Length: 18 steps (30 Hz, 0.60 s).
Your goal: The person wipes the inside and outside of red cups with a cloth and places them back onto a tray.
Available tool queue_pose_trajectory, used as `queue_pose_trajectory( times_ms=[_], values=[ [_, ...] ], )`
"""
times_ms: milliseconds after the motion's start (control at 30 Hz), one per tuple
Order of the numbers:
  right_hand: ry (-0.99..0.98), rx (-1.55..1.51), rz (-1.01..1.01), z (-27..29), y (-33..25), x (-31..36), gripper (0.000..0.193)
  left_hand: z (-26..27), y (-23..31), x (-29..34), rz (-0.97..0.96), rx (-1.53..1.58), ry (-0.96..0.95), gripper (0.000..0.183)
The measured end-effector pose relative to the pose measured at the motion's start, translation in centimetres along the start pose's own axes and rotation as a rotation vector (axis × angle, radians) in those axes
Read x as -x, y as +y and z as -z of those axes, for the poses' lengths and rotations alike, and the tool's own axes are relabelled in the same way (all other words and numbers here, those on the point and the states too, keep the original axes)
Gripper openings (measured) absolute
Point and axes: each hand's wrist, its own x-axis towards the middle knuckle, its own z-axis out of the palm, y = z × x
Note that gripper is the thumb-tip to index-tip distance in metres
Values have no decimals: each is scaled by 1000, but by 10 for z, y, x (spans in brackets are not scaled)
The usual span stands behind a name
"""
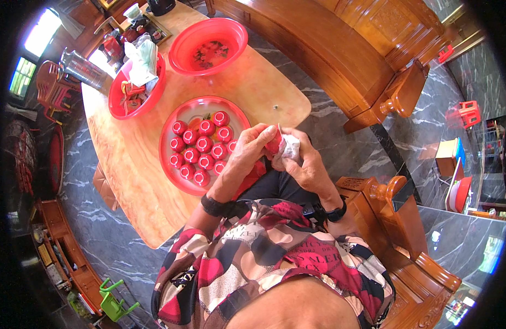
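Observation:
Over my lap, my left hand [253,143] is closed round a small red cup [273,145]. A crumpled white cloth [290,149] is pinched in my right hand [306,166] and pressed against the cup's side. The two hands nearly meet, and the fingers cover much of the cup. Left of my hands, a round red-rimmed tray [166,143] lies on the wooden table [113,159]. Several red cups [204,145] stand upside down on it in rows, their pale base rings facing up. My left forearm hides the tray's right edge.
Beyond the tray stands a red basin [179,46] with a dark pattern inside. Beside it, another red basin [115,101] holds plastic bags and red packets. A carved wooden bench [297,46] runs along the far right. Wooden seating [368,208] sits close on my right.

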Motion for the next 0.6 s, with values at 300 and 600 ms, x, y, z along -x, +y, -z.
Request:
queue_pose_trajectory(
  times_ms=[300,600],
  values=[
    [98,225,97,-5,16,-4,40,-9,4,15,-133,-513,-1,33],
    [260,-70,-19,-17,9,-4,32,-4,-18,-1,-110,-70,0,34]
  ],
)
